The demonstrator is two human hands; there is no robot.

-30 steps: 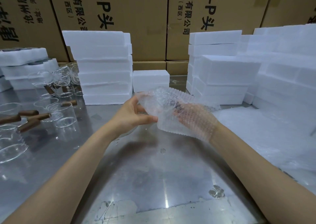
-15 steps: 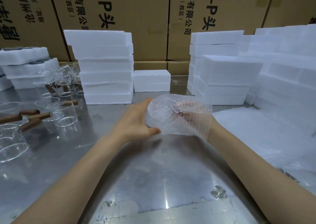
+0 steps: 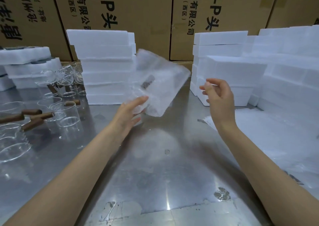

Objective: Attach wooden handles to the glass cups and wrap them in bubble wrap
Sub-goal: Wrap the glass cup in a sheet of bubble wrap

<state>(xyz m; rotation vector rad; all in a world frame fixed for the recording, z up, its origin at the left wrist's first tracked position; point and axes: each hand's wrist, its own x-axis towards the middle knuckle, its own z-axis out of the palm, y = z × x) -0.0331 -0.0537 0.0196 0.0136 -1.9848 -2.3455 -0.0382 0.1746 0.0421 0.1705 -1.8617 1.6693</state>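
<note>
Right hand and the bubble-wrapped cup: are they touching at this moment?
Apart. The head view shows the right hand clear of the bubble-wrapped cup, with white foam blocks visible between them; only the left hand touches the bundle.

Left hand (image 3: 132,110) holds the lower left end of a bubble-wrapped cup (image 3: 159,84), fingers extended along the wrap; the bundle is blurred and tilted, raised above the metal table (image 3: 155,165). A dark handle (image 3: 147,81) shows through the wrap. Right hand (image 3: 218,98) is apart from the bundle, fingers loosely curled, holding nothing. Unwrapped glass cups with wooden handles (image 3: 41,117) stand at left. White foam block stacks (image 3: 105,66) sit behind, before cardboard cartons (image 3: 120,9). Bubble wrap sheets (image 3: 276,139) lie at right.
</note>
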